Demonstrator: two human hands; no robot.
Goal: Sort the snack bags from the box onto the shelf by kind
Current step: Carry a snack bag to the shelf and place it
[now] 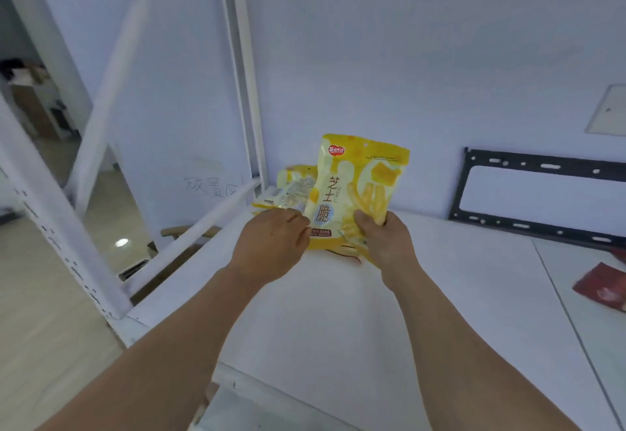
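Note:
A yellow snack bag (355,180) stands upright on the white shelf (332,312), near the back left corner. My right hand (382,237) grips its lower right part, thumb on the front. My left hand (271,244) holds its lower left edge with curled fingers. Behind it lie other yellow bags (291,190) of the same kind, leaning against the wall corner. A dark red snack bag (603,290) lies flat on the shelf at the far right.
A black metal bracket (542,193) leans against the back wall on the right. White shelf posts (247,75) rise at the left corner. Beyond the shelf's left edge the floor (50,295) drops away.

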